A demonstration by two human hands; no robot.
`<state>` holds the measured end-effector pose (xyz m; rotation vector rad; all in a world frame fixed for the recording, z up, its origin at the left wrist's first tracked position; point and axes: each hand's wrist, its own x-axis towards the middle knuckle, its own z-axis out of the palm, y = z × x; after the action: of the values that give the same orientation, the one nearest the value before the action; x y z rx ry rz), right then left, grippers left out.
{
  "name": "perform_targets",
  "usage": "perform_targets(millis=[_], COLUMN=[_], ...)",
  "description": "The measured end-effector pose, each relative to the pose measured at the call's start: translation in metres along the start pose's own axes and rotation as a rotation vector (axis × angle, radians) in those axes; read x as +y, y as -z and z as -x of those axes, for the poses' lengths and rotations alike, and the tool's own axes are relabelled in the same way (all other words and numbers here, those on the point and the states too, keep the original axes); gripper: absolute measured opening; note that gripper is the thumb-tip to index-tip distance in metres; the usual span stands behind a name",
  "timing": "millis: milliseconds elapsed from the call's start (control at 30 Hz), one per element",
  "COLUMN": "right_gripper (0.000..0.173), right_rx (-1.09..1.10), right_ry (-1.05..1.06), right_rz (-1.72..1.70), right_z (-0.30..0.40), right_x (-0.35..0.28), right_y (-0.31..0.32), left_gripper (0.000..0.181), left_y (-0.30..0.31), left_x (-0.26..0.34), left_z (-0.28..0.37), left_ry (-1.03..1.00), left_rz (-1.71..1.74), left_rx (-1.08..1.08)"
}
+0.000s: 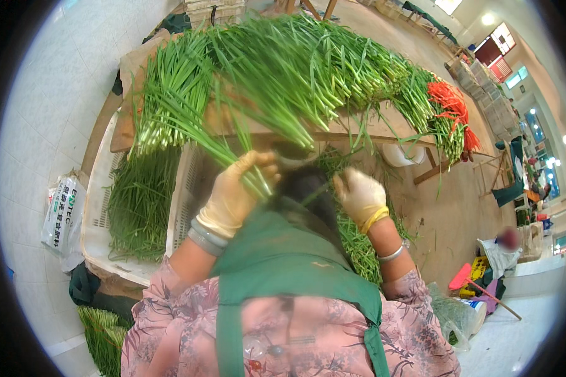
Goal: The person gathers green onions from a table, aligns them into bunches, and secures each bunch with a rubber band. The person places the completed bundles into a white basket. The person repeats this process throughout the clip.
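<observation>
My left hand [233, 195], in a pale glove, grips a few long green stalks [217, 151], which look like garlic chives. Their pale cut ends point toward my green apron [287, 254], and their leaves reach up left over the table. My right hand [362, 192], gloved with a yellow band at the wrist, is apart from the left with its fingers pinched. A blurred thin green leaf [317, 192] runs from its fingertips toward the apron. Ahead of both hands, a thick row of the same greens [283, 70] lies on the wooden table [391, 123], pale ends toward me.
Red ties [450, 106] lie on the greens at the table's right end. A white plastic crate [96, 235] of greens stands at left by a printed sack [63, 214]. Loose trimmings [358, 245] cover the floor by my right arm. A white bucket [403, 154] stands under the table.
</observation>
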<state>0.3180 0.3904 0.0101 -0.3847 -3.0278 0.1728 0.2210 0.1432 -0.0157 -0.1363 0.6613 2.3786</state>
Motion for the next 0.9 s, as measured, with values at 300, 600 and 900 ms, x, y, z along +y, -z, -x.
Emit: perform_targets(millis=[300,600,900], right_gripper=[0.03,0.021,0.025], right_rx=[0.176,-0.045,-0.561], right_ry=[0.231,0.098,-0.093], right_rz=[-0.128,-1.127,-1.621], right_z=[-0.084,-0.002,0.002], right_x=[-0.05,-0.08,-0.093], right_y=[0.015,0.018,0.002], left_gripper=[0.028,0.04,0.032], left_y=[-0.01,-0.006,-0.022], left_x=[0.025,0.006,0.01], left_z=[0.009,0.017,0.018], left_ry=[0.066,0.024,0.093], left_rz=[0.121,-0.154,-0.255], left_rx=[-0.232,-0.157,0.04])
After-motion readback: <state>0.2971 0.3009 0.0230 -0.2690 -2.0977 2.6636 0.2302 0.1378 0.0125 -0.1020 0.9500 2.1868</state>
